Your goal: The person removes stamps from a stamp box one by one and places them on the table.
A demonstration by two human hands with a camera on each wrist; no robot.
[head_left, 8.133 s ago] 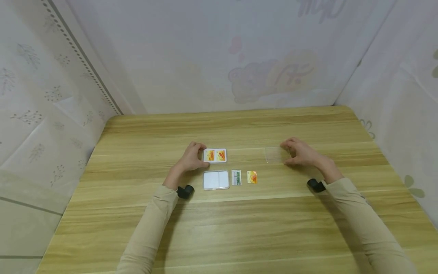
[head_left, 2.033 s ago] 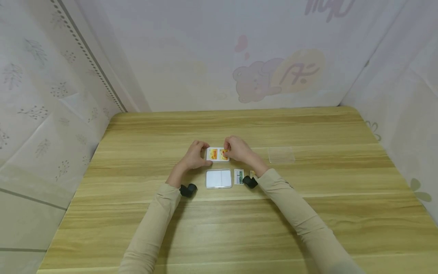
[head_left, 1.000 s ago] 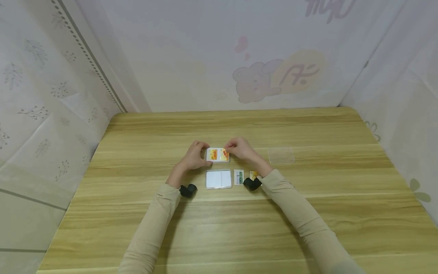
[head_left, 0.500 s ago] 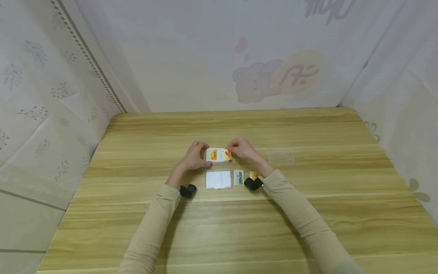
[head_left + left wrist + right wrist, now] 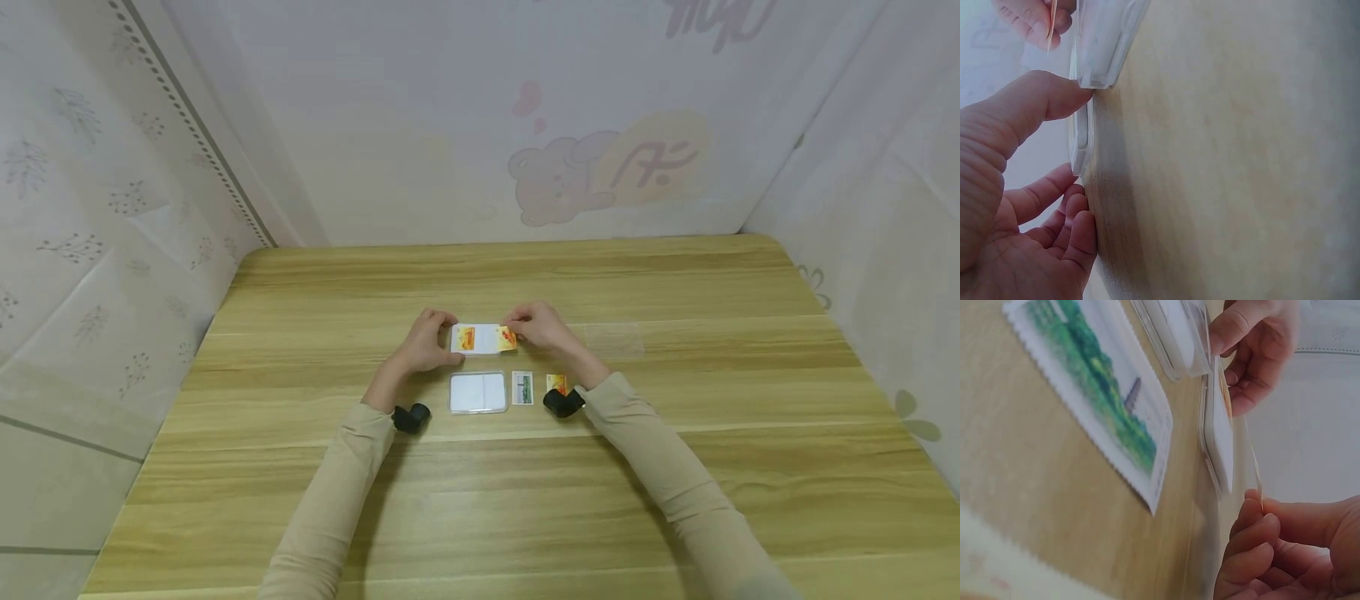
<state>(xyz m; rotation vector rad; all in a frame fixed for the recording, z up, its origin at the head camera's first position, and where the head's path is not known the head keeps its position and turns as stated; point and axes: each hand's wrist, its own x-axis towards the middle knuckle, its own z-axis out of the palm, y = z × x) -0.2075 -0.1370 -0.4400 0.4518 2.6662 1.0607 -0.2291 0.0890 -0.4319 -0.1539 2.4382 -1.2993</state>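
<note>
My left hand [image 5: 426, 343] grips a flat clear case with a white insert [image 5: 486, 340] between thumb and fingers at its left end. One yellow-orange stamp [image 5: 466, 338] lies on the insert's left half. Between thumb and fingertips, my right hand [image 5: 542, 325] pinches a second yellow-orange stamp [image 5: 507, 338] by its right side. That stamp overlaps the insert's right end in the head view. From the right wrist it appears edge-on as a thin sheet [image 5: 1257, 472], raised above the case [image 5: 1222, 440]. The left wrist view has the left thumb on the case's near edge [image 5: 1082, 134].
Nearer the body lies another clear case with a blank white insert [image 5: 478, 393]. A green landscape stamp [image 5: 522, 388] is right of it, then a yellow stamp [image 5: 556, 382] partly behind the right wrist camera [image 5: 564, 403]. A transparent cover [image 5: 622, 340] lies farther right.
The right hand has left the transparent cover on the table at right, come to the case, and taken a yellow-orange stamp off its right half, drawing it rightward. The left hand keeps holding the case.
</note>
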